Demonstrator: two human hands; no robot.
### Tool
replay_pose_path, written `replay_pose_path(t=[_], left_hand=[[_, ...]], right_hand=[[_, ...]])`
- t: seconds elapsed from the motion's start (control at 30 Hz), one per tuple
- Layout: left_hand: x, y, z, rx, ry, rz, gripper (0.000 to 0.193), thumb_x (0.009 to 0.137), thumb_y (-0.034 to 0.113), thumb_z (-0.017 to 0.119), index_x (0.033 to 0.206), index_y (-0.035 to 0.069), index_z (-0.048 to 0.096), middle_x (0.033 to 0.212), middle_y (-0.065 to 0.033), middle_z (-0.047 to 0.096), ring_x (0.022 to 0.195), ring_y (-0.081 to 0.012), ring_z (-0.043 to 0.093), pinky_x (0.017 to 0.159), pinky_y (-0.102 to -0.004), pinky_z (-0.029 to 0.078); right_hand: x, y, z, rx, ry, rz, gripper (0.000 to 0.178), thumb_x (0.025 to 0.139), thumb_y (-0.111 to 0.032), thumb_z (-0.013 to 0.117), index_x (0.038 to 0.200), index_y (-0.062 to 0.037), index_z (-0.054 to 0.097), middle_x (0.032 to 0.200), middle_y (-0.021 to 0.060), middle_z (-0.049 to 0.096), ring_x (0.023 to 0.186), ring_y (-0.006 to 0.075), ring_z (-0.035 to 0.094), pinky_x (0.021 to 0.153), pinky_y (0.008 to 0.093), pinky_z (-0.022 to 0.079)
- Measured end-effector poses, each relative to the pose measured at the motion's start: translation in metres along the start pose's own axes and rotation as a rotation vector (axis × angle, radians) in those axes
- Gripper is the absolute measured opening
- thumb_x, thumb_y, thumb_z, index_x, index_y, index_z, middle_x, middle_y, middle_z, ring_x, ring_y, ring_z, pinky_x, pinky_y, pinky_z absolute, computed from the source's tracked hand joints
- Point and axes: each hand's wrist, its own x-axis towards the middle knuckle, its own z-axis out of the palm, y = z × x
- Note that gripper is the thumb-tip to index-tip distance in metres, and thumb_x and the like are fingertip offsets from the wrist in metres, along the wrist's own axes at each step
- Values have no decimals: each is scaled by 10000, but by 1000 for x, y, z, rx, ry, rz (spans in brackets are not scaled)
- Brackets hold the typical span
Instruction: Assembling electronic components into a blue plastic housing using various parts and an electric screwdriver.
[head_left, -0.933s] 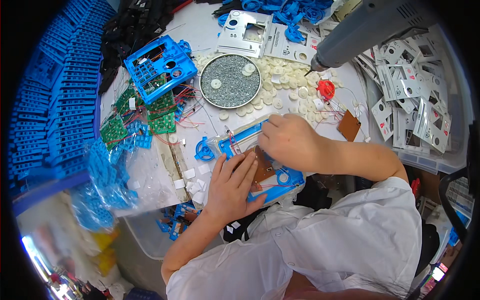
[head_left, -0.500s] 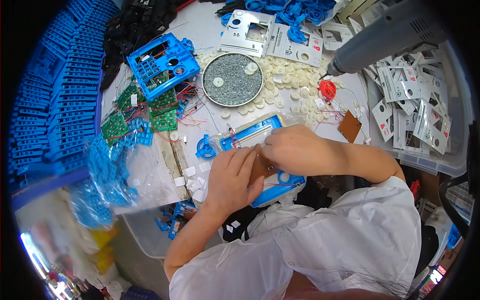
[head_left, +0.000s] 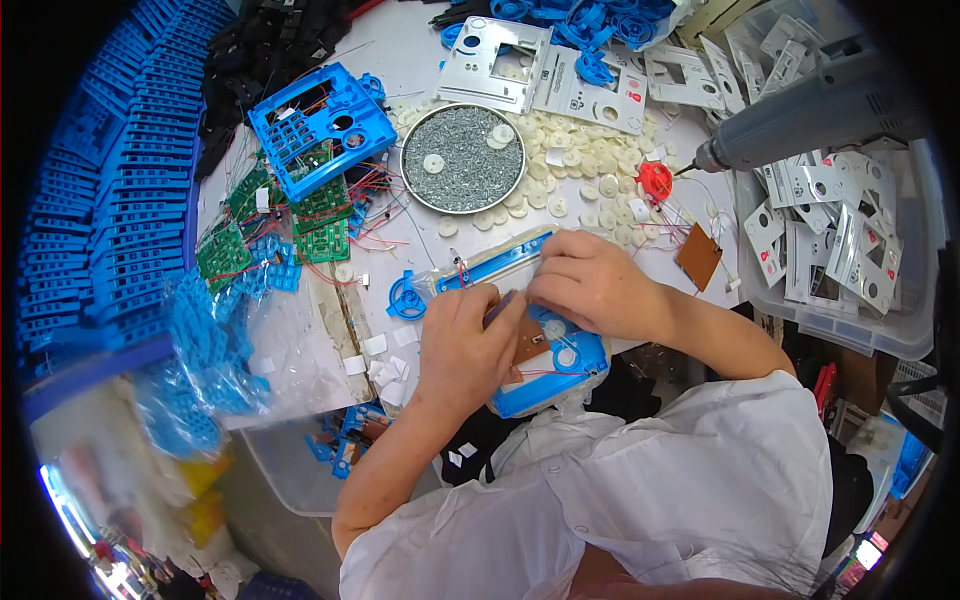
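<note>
In front of me on the table lies a blue plastic housing [head_left: 535, 398], its open side up with clear plastic film about its rim. A brown circuit board [head_left: 530, 345] sits inside it, partly covered by my hands. My left hand [head_left: 462, 335] is closed over the housing's left part, a thin dark edge [head_left: 497, 309] showing between thumb and forefinger; what it belongs to is hidden. Close beside it, my right hand [head_left: 597, 287] has its fingers curled together over the housing's middle, hiding whatever they hold. A white disc [head_left: 553, 328] shows below the right fingers.
Beyond the housing stand a round tray of screws [head_left: 462, 160] and loose white discs [head_left: 575, 155]. A grey electric screwdriver [head_left: 800, 120] hangs at upper right. Another blue housing [head_left: 325, 130] rests on green circuit boards [head_left: 322, 243]. A clear bin [head_left: 900, 340] holds silvery panels.
My hands have shifted slightly; the right has drawn back, uncovering the white disc and more of the housing. The brown board now shows lower inside. The hanging screwdriver has swung right.
</note>
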Motion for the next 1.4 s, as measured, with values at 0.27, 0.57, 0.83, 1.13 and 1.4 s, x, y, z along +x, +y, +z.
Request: replay_pose_path(t=[0.27, 0.57, 0.83, 1.13, 1.4], left_hand=[[3, 1, -6, -42, 31, 62, 378, 752, 37, 773, 1127, 88, 759, 1008, -97, 613, 833, -295, 571, 715, -427, 432], [-13, 7, -13, 15, 59, 5, 304, 768, 38, 768, 1070, 65, 744, 1108, -76, 698, 938, -278, 626, 913, -469, 467], [-16, 0, -36, -84, 136, -78, 146, 788, 114, 785, 820, 98, 643, 1121, -78, 703, 955, -276, 624, 993, -502, 429], [43, -33, -36, 62, 189, -384, 169, 817, 166, 795, 834, 63, 662, 855, -92, 662, 806, -265, 629, 783, -413, 472], [34, -27, -22, 111, 90, -436, 126, 810, 183, 789, 856, 100, 706, 922, -49, 692, 902, -261, 643, 951, -464, 390]], right_hand=[[3, -14, 4, 61, 82, 177, 190, 771, -77, 794, 902, -74, 655, 1068, 66, 625, 1035, 314, 561, 898, 415, 491], [3, -11, 3, 184, 132, 186, 168, 747, -43, 797, 850, -52, 664, 1000, 80, 627, 982, 305, 573, 839, 395, 498], [2, -10, 4, 113, 103, 129, 155, 733, -80, 793, 843, -66, 685, 999, 58, 654, 973, 293, 587, 817, 388, 499], [-9, -23, -4, -28, 47, 113, 277, 715, -143, 796, 975, -59, 747, 1050, 43, 671, 1060, 285, 595, 878, 425, 493], [-14, -38, -10, -215, -151, 108, 385, 730, -172, 752, 1089, -31, 738, 1188, 103, 632, 1118, 308, 573, 958, 459, 478]])
